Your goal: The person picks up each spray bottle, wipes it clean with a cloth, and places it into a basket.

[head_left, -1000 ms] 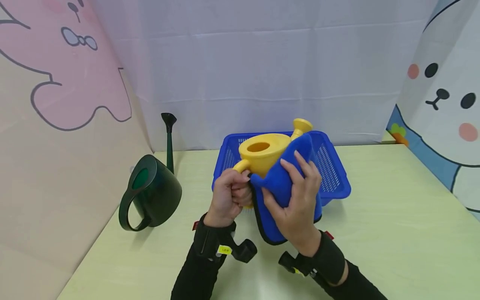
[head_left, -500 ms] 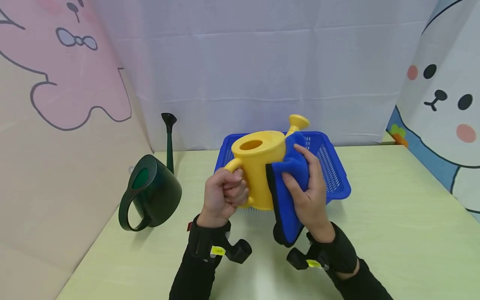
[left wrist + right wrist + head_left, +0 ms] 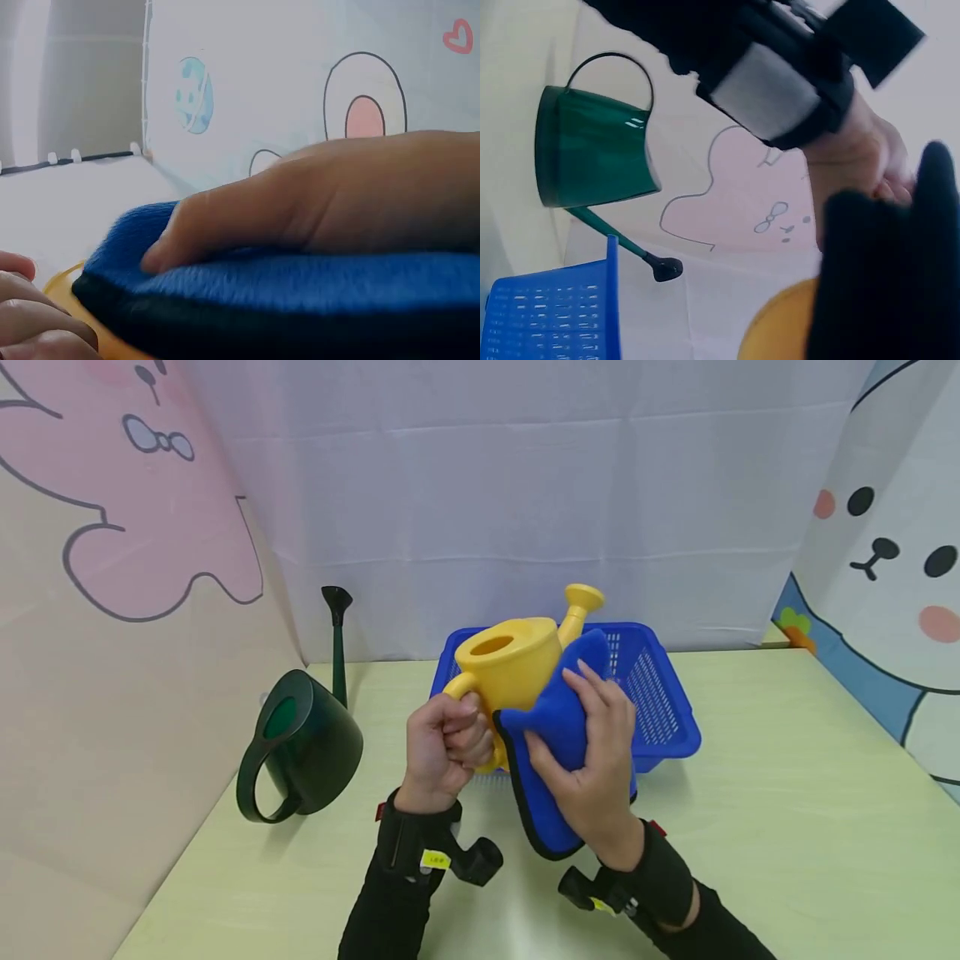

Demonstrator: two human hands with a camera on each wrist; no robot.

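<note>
My left hand (image 3: 450, 743) grips the handle of a yellow watering can (image 3: 517, 664), fingers curled round it. The can is held up in front of a blue basket, its spout and rose pointing up to the right. Against the can's right side my right hand (image 3: 592, 760) presses a blue cloth (image 3: 555, 727) with a dark edging, fingers spread over it. In the left wrist view the right thumb lies on top of the cloth (image 3: 300, 281), close to the left fingers. The cloth hides much of the can's lower body.
A dark green watering can (image 3: 315, 752) with a long spout (image 3: 340, 664) stands on the table at the left. Behind the hands sits the blue perforated basket (image 3: 667, 693), near the table's back edge. Printed curtains (image 3: 480, 510) hang behind and at both sides.
The yellow watering can has shifted left and slightly up with the left hand. The right hand moved right with the cloth bunched, then back left, the cloth spread over the can's side again.
</note>
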